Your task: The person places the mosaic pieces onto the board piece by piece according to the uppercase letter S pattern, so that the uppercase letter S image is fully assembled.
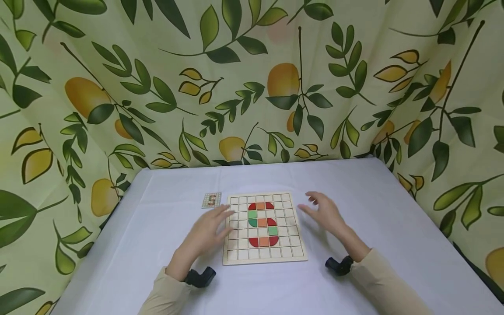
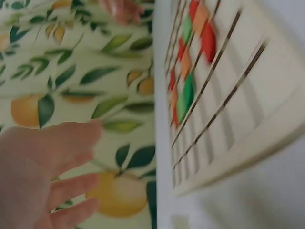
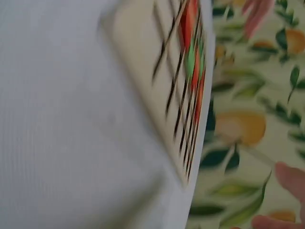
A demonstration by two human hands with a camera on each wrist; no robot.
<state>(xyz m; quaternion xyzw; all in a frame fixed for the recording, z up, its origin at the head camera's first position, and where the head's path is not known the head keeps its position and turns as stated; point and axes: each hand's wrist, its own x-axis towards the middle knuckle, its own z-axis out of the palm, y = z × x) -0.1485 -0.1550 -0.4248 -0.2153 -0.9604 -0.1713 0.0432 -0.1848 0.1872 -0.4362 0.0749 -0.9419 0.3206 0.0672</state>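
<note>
A square wooden grid board (image 1: 240,256) lies flat on the table, with red, orange and green pieces (image 1: 262,222) set in its cells in an S shape. My left hand (image 1: 204,232) hovers by the board's left edge, its fingers spread and overlapping that edge in the head view. Off the right edge, my right hand (image 1: 324,212) is held with loosely bent fingers and nothing between them. The left wrist view shows the left hand (image 2: 52,171) empty beside the board (image 2: 238,157). Only some fingertips (image 3: 288,179) of the right hand show in its own wrist view.
A small pattern card (image 1: 211,200) with a matching S lies behind the board's left corner. White cloth covers the table (image 1: 173,188). A curtain (image 1: 244,87) printed with leaves and fruit hangs behind and on both sides. Black bands (image 1: 201,277) sit on both wrists.
</note>
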